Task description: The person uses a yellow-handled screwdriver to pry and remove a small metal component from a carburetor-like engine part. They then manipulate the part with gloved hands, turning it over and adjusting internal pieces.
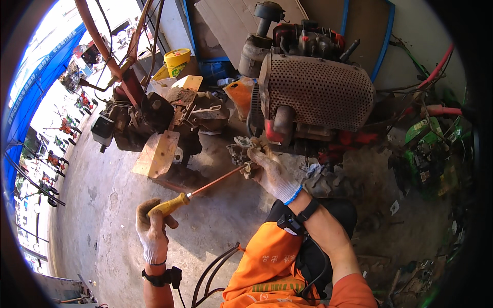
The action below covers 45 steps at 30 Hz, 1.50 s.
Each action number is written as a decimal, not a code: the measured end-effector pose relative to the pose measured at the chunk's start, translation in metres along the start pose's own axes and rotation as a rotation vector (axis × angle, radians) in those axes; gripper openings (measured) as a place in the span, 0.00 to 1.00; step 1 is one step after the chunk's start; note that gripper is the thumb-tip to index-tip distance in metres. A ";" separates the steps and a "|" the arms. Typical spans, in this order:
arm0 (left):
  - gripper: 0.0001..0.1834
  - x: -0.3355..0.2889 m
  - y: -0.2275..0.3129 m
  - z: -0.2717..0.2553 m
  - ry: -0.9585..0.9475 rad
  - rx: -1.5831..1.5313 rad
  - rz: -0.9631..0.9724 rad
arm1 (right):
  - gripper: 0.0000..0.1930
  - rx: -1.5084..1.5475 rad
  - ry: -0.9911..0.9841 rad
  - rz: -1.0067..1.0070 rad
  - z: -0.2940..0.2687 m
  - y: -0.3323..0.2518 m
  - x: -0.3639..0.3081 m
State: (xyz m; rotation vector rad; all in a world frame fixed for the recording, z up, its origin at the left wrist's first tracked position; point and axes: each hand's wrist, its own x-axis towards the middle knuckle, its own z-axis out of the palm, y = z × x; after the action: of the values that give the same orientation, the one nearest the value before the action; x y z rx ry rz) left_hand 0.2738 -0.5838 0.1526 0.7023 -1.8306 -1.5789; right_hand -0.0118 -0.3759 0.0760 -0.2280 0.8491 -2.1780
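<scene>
- Orange printed cloth garment spreads across the person's lap, bottom centre of the head view.
- Mid-frame, the small, dull-grey, irregular metal part sits in the right hand, gloved in white-and-tan knit and curled around it.
- Lower left, the left hand, gloved alike, is closed on a long screwdriver with yellow handle and copper-coloured shaft; its tip reaches the part's lower side, contact unclear.
- By its looks, the part is rigid, fairly light, perhaps greasy; its solid body offers the surest hold.
- Upper right, the engine with perforated brown metal cover stands.
</scene>
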 end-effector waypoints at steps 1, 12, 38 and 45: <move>0.20 0.000 0.000 0.000 -0.003 -0.002 0.006 | 0.22 -0.004 -0.014 0.000 -0.001 0.000 0.000; 0.16 -0.002 -0.001 -0.004 -0.100 0.010 0.163 | 0.30 -0.066 0.005 -0.042 0.006 -0.003 -0.011; 0.28 -0.005 0.019 -0.024 -0.262 0.178 -0.145 | 0.25 -0.286 0.029 -0.118 -0.032 0.025 0.016; 0.34 -0.010 0.021 -0.016 -0.335 0.067 0.093 | 0.29 -0.186 0.032 -0.081 -0.027 0.017 0.015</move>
State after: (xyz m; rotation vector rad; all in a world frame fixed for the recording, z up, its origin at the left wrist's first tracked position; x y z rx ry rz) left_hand 0.2923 -0.5845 0.1744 0.3902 -2.1311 -1.6562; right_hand -0.0226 -0.3810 0.0428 -0.3255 1.0781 -2.1830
